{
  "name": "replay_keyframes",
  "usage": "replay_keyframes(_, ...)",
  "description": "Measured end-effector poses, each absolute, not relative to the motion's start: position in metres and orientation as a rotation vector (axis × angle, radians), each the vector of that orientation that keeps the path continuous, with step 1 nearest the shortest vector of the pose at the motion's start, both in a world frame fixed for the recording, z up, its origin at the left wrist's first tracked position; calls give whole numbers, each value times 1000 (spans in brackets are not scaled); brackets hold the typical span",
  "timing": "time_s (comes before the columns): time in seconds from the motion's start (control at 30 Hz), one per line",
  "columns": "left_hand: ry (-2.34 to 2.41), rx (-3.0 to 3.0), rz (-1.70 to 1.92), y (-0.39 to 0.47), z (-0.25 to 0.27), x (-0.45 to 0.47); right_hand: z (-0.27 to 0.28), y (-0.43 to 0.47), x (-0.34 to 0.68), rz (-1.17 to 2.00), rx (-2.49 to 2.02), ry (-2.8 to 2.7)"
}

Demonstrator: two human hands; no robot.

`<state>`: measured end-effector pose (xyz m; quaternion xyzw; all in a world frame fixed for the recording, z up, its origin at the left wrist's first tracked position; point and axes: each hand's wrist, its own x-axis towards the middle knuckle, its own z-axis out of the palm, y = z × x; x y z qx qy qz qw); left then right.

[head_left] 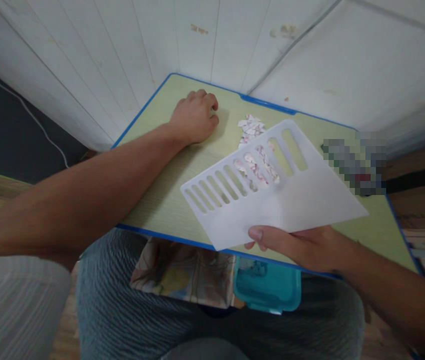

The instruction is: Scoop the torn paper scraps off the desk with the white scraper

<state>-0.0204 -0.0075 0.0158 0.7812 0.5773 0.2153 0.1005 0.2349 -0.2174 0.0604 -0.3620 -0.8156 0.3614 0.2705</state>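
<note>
My right hand (302,245) grips a flat white slotted plastic sheet (302,190) by its lower edge, thumb on top and fingers underneath. The sheet is held tilted above the table, and its row of slots grows wider toward the far right corner. Small torn paper scraps (250,127), white with reddish marks, lie in a pile behind it; part of the pile shows through the slots. To the left of the scraps, my left hand (196,117) rests on the tabletop with fingers loosely bent and a gap between thumb and forefinger. Nothing is visible in it.
The pale green table (152,200) has a blue rim and stands against a white plank wall (122,45). A blurred-out item (358,167) lies at its right side. Below the front edge are a teal plastic container (272,290) and a patterned piece (185,275) on my lap.
</note>
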Motion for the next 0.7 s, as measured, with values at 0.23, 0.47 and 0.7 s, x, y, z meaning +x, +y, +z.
replay_keyframes(0.23,1708,2359,643,-4,11,-23,50,-203,254,988,-1124,-1924)
replay_keyframes(0.47,1662,2391,715,8,-1,-30,39,-186,281,712,-1256,-1738)
replay_keyframes(0.7,1685,2421,729,9,-4,-30,32,-184,277,638,-1300,-1859)
